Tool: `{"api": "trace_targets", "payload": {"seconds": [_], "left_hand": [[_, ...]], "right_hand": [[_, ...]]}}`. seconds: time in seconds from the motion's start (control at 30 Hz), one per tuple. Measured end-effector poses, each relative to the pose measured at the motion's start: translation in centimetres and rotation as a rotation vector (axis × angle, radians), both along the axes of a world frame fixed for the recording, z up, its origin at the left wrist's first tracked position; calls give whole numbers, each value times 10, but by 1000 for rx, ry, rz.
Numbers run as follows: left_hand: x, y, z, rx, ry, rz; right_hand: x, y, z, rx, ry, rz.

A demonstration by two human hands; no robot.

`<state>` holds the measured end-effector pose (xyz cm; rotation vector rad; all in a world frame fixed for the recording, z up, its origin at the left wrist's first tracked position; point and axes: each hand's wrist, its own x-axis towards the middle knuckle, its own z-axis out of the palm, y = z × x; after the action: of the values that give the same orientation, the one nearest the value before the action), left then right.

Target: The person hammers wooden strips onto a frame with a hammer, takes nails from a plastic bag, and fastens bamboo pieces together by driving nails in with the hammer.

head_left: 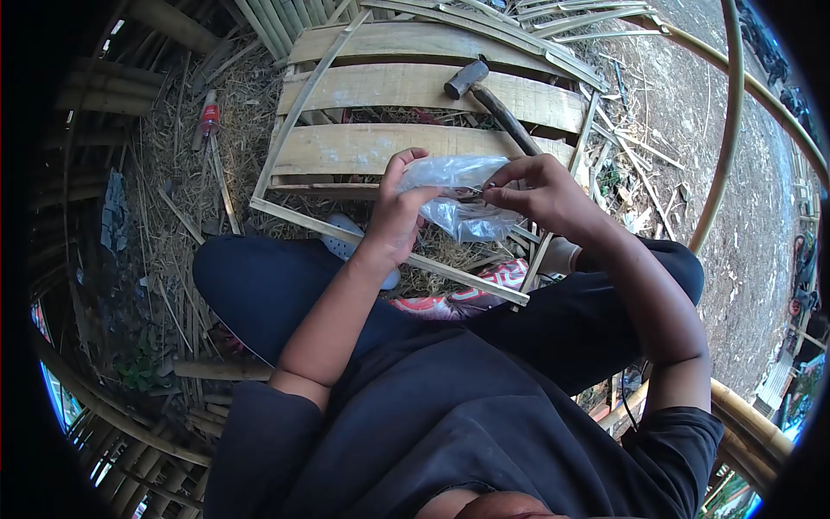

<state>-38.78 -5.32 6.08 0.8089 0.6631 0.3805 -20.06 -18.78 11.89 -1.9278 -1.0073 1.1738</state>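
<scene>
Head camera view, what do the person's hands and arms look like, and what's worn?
The left hand and right hand are bare, with no gloves or watch showing. The left sleeve and right sleeve are short and dark, part of a dark shirt. No markings show on either sleeve.

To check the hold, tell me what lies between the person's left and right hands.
In the head view, a clear plastic bag lies between the left hand and the right hand, bridging the stretch.
</scene>
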Motion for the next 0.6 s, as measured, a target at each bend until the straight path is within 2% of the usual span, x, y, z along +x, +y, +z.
{"api": "trace_targets", "payload": {"seconds": [0.07,0.27,0.37,0.6], "left_hand": [[-1,-1,8,73,-62,-24],[-3,1,13,153,-133,-23],[-5,1,16,245,-139,-20],[-8,-1,21,268,-170,-6]], "right_hand": [[-2,3,12,-103,193,-74],[0,-1,14,23,343,-141],[-1,-3,14,107,356,-122],[-2,-5,17,104,377,-97]]}}
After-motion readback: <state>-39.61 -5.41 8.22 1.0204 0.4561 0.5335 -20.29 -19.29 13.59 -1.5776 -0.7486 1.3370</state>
